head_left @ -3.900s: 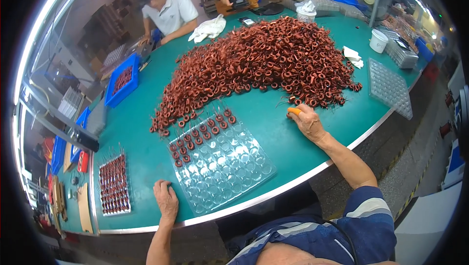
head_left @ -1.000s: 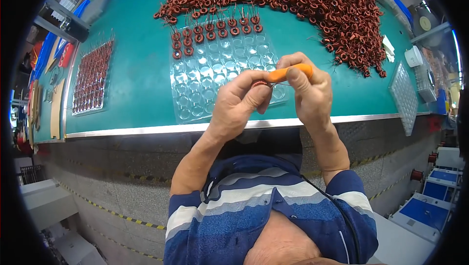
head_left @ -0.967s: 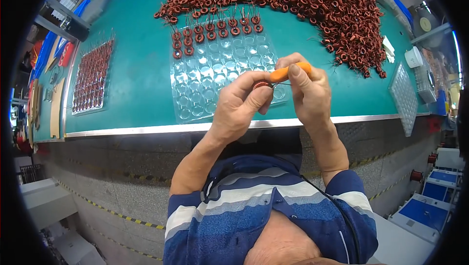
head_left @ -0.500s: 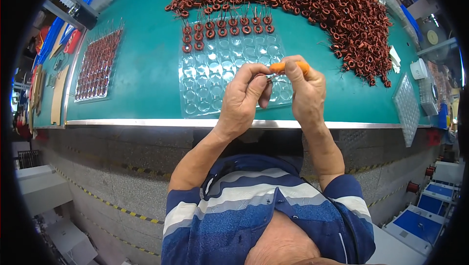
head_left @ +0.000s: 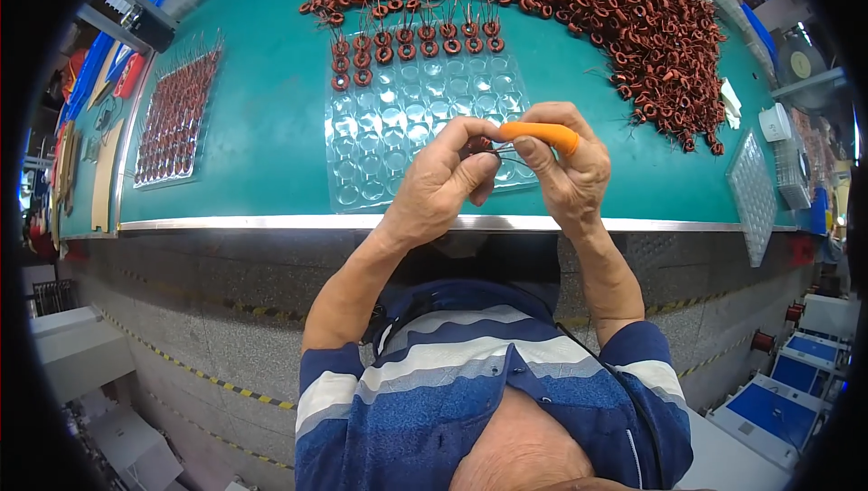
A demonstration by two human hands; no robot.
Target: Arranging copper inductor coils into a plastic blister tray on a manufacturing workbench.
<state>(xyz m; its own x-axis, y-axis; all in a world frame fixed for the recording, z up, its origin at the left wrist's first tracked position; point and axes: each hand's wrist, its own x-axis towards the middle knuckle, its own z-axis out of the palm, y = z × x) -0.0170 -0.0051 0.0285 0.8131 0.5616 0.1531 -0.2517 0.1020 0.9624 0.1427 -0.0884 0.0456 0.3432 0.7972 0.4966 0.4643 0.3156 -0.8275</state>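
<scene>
My left hand (head_left: 438,179) is closed in a pinch around a small red-brown wire-wound ring coil (head_left: 479,144), mostly hidden by the fingers. Thin dark wire leads (head_left: 508,155) stick out of the coil toward the right. At those leads, my right hand (head_left: 574,165) is closed, its thumb below and a bent finger in an orange finger cot (head_left: 541,135) above, with the tip touching near the coil. Beneath both hands lies a clear plastic tray (head_left: 372,161) with round pockets. Similar coils (head_left: 405,43) fill its far rows and part of the left side, leads pointing away.
A big heap of loose coils (head_left: 660,48) curves across the far and right side of the green table (head_left: 258,129). Another filled tray (head_left: 176,120) lies at the left. Clear trays (head_left: 752,188) and a white round container (head_left: 774,126) stand at the right edge.
The orange-covered finger has turned and now stretches over the leads toward the left hand, while the right thumb has dropped lower. Both hands stay together at the coil.
</scene>
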